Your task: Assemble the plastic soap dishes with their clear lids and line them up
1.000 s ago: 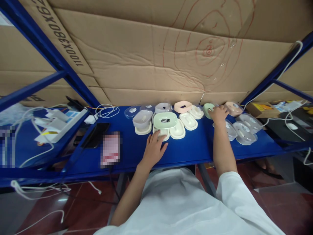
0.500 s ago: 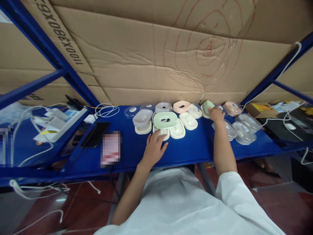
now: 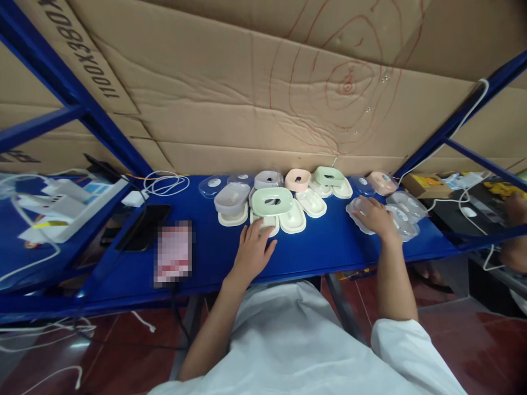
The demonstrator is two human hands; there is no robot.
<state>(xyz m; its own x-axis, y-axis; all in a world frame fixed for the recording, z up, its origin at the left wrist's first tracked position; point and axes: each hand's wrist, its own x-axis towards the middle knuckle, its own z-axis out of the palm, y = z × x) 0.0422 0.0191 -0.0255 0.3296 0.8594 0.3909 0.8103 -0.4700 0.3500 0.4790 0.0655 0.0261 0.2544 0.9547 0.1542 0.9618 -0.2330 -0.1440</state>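
My left hand [image 3: 253, 251] rests with spread fingers, its fingertips at the front edge of a cream oval base [image 3: 269, 224]. Just above that base sits a pale green oval cover [image 3: 272, 201] with a slot in its top. To the right, my right hand [image 3: 375, 216] lies over a clear plastic lid [image 3: 359, 213], fingers apart and partly hiding it. At the back, a second green cover [image 3: 328, 176] stands on cream bases. A peach cover [image 3: 297, 179] and grey-lilac covers [image 3: 231, 197] stand to its left.
More clear lids [image 3: 405, 206] and a peach piece [image 3: 382, 183] lie at the right. On the left are a pixelated pink item [image 3: 175, 253], a black phone [image 3: 144, 227], coiled white cable [image 3: 167, 184] and a power strip [image 3: 61, 214]. Cardboard [image 3: 206, 93] walls the back of the blue table [image 3: 321, 247].
My right hand has let go of the back green cover, which now sits farther left, slot up. That hand has come nearer, over the clear lid. My left hand has stayed by the base.
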